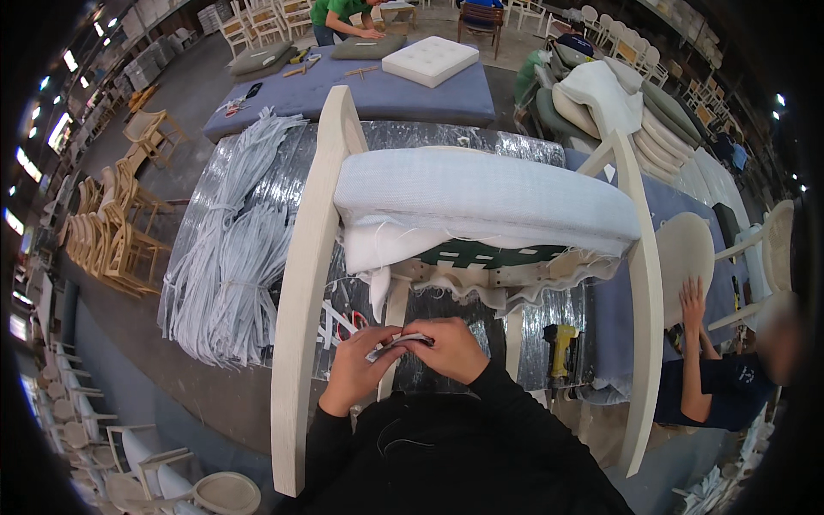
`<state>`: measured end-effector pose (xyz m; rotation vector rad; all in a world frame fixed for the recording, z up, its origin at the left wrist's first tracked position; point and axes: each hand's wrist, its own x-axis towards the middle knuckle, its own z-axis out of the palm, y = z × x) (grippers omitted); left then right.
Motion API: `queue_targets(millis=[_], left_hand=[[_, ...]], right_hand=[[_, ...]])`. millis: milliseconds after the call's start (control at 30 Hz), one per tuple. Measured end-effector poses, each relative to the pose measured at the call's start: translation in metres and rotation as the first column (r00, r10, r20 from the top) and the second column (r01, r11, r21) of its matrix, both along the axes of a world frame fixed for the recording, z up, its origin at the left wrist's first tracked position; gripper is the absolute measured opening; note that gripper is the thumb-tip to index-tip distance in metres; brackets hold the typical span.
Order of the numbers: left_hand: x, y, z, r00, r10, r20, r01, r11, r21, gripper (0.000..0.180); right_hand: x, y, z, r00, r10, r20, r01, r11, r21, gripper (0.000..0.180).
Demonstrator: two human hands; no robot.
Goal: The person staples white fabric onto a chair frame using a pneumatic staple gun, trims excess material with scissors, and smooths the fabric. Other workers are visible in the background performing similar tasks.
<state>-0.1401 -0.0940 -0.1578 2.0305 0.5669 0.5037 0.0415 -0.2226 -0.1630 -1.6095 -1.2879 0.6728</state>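
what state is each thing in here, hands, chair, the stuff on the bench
left hand: closed on the small flat tool, at its left end
right hand: closed on the same tool, from the right
small flat tool: held between both hands, off the bench
chair: tipped over on the bench, grey seat fabric loose and hanging at its edge
bundle of grey strips: tied, lying flat
yellow power tool: set down, unheld

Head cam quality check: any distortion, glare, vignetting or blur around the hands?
Head view: strong fisheye, the chair legs bow outward and the corners go black. Glare streaks on the plastic-wrapped table. Left hand and right hand are sharp and evenly lit, together on a small flat object. A co-worker's face at the right edge is blurred.
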Motion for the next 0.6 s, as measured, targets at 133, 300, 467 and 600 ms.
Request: queue_targets(millis=[133, 300, 467, 600], left_hand=[[-0.004, 0.009, 0.002, 0.997, -0.078, -0.003, 0.078, 0.997, 0.009, 0.033], [-0.018, 0.022, -0.011, 0.951, -0.118, -0.285, 0.083, 0.988, -0.132, 0.029], [-0.031, 0.016, -0.032, 0.979, -0.113, -0.170, 0.083, 0.981, -0.173, 0.031], [-0.030, 0.006, -0.041, 0.996, -0.010, 0.085, 0.035, 0.955, -0.294, 0.033]], right_hand=[[-0.003, -0.006, 0.004, 0.979, -0.048, -0.196, 0.049, 0.999, -0.003, 0.014], [0.007, -0.010, -0.021, 0.532, -0.137, -0.835, 0.304, 0.952, 0.038, 0.017], [0.003, 0.000, -0.010, 0.723, -0.182, -0.667, 0.264, 0.964, 0.022, 0.017], [-0.011, 0.011, -0.016, 0.792, -0.115, -0.600, 0.151, 0.988, 0.010, 0.014]])
